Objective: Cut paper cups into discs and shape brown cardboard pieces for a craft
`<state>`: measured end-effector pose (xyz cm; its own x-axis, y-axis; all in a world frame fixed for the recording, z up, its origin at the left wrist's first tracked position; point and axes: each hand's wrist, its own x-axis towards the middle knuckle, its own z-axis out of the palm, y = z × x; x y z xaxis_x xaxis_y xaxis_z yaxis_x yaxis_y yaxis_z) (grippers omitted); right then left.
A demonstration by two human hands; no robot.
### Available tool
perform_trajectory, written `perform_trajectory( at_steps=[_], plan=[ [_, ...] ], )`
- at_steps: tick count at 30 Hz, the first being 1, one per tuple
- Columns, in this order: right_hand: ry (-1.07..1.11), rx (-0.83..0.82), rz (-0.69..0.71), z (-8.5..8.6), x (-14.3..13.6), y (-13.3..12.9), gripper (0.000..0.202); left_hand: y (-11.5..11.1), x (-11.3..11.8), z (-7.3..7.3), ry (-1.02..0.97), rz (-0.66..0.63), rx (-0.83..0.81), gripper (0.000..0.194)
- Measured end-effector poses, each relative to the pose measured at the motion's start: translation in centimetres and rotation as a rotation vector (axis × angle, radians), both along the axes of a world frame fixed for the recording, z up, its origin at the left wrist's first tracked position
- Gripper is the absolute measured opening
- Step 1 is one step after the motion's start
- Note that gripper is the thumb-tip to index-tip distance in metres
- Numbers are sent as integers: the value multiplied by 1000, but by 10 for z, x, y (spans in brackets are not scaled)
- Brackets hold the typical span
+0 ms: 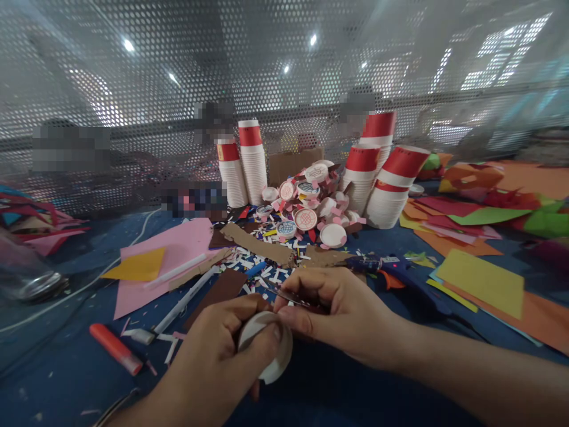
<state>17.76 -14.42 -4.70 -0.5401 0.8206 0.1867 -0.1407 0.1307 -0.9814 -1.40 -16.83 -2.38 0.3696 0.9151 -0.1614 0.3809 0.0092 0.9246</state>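
Observation:
My left hand (229, 350) is closed around a white round paper piece (280, 356) that looks like the cut-off bottom of a paper cup, its thumb lying across the face. Right beside its upper edge, my right hand (338, 314) pinches a thin dark brown paper piece (291, 298), partly hidden by the fingers. The right thumb tip meets the rim of the white piece. Beyond the hands lies a heap of similar round white pieces (305, 219), many with pink tabs and some with red or blue line drawings.
Stacks of red and white paper cups (253, 166) stand behind. A blue glue gun (400, 270) with an orange trigger lies right. Pink paper (178, 243), a red marker (113, 347) and paper scraps are left; yellow paper (482, 281) is right. A perforated metal screen (284, 71) rises behind.

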Motion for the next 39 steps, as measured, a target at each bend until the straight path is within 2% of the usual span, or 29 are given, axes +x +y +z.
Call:
perform_trajectory(
  at_steps=[7,14,21,30,39],
  plan=[
    [-20,32,-15,2,-2,-1,15,1,-2,-3,21,40,-23,25],
    [-23,18,-39,-1,-2,-3,15,0,-4,-5,-33,18,-34,24],
    [-63,80,-57,4,-2,-4,17,-2,-2,-9,-52,29,-66,25],
    [41,-77,-41,-5,-2,0,28,2,-1,-4,-129,25,-127,30],
    [43,-175,-76,10,-3,2,37,4,-2,-3,-293,-2,-287,34]
  ],
)
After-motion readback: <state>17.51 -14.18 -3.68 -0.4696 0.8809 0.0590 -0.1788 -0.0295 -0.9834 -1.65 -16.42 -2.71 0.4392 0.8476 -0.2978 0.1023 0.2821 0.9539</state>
